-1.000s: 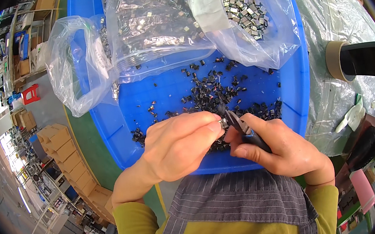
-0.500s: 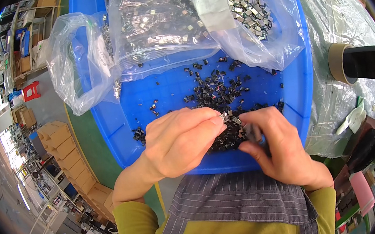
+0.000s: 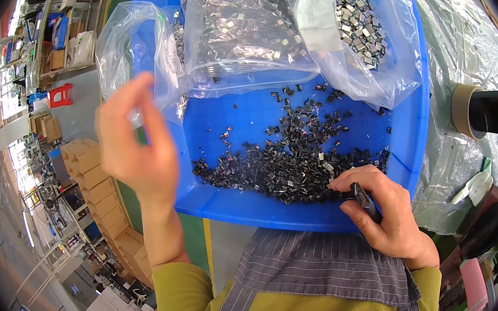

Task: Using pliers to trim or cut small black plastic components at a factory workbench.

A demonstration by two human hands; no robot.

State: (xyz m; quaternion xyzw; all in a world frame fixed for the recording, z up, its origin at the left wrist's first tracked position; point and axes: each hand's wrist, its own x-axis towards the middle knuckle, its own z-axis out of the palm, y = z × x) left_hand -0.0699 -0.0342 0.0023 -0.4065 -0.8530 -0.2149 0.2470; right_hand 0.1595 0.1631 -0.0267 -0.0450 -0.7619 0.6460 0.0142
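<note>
My right hand [image 3: 388, 207] curls round a small dark tool [image 3: 361, 197] at the near right of the blue tray [image 3: 304, 221]; its exact kind is not clear. Beside those fingertips lies a heap of small black pieces [image 3: 274, 168] with a few shiny metal ones among them. Raised at the left, my left hand [image 3: 139, 146] is smeared by motion over the tray's left side. Its fingertips are close to the mouth of a clear plastic bag [image 3: 118, 38]. Whether anything is between them cannot be made out.
A large clear bag [image 3: 242, 29] of small metal parts lies across the tray's far side. To its right, an open bag [image 3: 401, 72] holds shiny square parts. Outside the tray are a tape roll [image 3: 466, 111], a white glove [image 3: 477, 186] and, leftward, cardboard boxes [image 3: 98, 189].
My left hand has left the heap and swung up and left toward the left bag. My right hand stays at the near right, a little lower. The whole view has shifted slightly.
</note>
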